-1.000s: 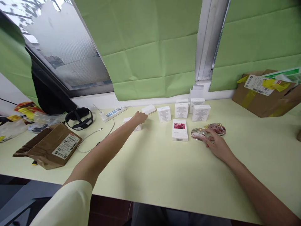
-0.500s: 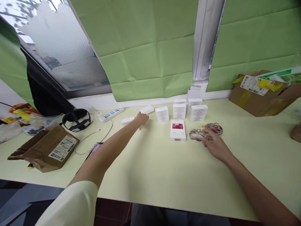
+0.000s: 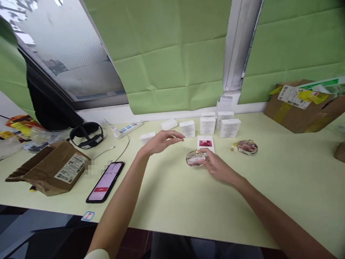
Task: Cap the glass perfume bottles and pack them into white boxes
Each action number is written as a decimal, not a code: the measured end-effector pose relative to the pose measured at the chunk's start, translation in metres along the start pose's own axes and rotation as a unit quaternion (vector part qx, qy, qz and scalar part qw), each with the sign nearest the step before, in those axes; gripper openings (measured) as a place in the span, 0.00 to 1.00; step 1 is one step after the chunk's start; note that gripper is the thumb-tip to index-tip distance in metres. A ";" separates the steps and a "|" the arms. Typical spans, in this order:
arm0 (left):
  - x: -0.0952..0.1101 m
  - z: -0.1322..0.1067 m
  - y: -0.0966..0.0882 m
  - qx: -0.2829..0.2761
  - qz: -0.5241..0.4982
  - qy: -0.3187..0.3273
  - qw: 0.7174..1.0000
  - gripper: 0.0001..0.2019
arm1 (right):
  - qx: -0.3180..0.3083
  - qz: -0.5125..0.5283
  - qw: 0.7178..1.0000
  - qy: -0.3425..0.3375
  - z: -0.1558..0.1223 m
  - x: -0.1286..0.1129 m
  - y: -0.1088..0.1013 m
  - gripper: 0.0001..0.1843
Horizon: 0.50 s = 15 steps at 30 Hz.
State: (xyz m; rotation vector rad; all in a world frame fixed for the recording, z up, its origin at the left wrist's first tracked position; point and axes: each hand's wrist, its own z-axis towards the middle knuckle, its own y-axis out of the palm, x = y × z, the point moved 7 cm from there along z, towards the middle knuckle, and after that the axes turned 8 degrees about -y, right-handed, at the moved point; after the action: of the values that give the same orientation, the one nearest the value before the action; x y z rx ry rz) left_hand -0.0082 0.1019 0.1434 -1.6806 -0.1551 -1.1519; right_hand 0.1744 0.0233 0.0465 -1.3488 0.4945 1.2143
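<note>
My right hand (image 3: 215, 167) grips a round clear perfume bottle (image 3: 194, 158) with a gold cap and holds it just above the pale green table (image 3: 188, 201). In front of me my left hand (image 3: 161, 141) hovers above the table, fingers loosely curved and apart, holding nothing, a little left of the bottle. A second, pink round bottle (image 3: 247, 147) lies on the table to the right. A white box with a pink flower picture (image 3: 206, 143) lies just behind the held bottle. Several small white boxes (image 3: 207, 125) stand in a row behind it.
A phone (image 3: 105, 181) with a lit pink screen lies at the front left. Beside it are a torn brown parcel (image 3: 50, 167), a black headband device (image 3: 86, 134) and a white power strip (image 3: 128, 129). An open cardboard box (image 3: 303, 106) stands at the back right.
My right hand picked up the clear bottle and carried it left, away from the pink bottle. My left hand left the small white box and drew back toward the middle.
</note>
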 end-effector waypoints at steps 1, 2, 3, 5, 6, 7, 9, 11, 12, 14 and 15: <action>0.000 -0.004 0.004 0.011 -0.042 0.005 0.999 0.15 | -0.005 -0.021 1.000 0.001 0.004 0.001 0.006 0.20; -0.001 -0.006 0.008 0.020 -0.078 0.008 0.997 0.14 | -0.005 -0.041 0.999 0.006 0.006 0.005 0.009 0.20; -0.003 -0.008 0.012 0.027 -0.106 0.011 0.994 0.14 | 0.000 -0.058 0.998 0.014 0.006 0.009 0.009 0.20; -0.008 -0.008 0.020 0.039 -0.150 0.016 0.988 0.13 | 0.026 -0.079 0.996 0.032 0.004 0.020 0.004 0.20; -0.012 -0.007 0.024 0.046 -0.168 0.018 0.985 0.13 | 0.040 -0.083 0.995 0.037 0.003 0.025 0.000 0.20; -0.015 -0.007 0.028 0.051 -0.182 0.020 0.982 0.13 | 0.053 -0.082 0.995 0.038 0.002 0.028 -0.003 0.20; -0.021 -0.004 0.037 0.062 -0.203 0.027 0.977 0.12 | 0.062 -0.065 0.996 0.021 0.002 0.032 -0.004 0.18; -0.025 -0.003 0.046 0.072 -0.210 0.036 0.974 0.12 | 0.048 -0.043 0.998 -0.004 0.003 0.034 0.002 0.17; -0.027 -0.002 0.050 0.076 -0.208 0.041 0.974 0.12 | 0.038 -0.035 0.999 -0.013 0.003 0.035 0.005 0.17; -0.030 -0.002 0.058 0.083 -0.194 0.050 0.976 0.11 | 0.019 -0.029 0.999 -0.023 0.004 0.038 0.012 0.17; -0.031 -0.002 0.062 0.085 -0.183 0.053 0.978 0.11 | 0.013 -0.029 0.999 -0.028 0.004 0.039 0.014 0.17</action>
State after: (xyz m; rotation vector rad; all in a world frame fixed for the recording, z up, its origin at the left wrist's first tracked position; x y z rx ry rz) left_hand 0.0105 0.0854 0.0790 -1.4709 -0.4989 -1.4547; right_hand 0.1756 0.0382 0.0078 -1.2951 0.4278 1.1899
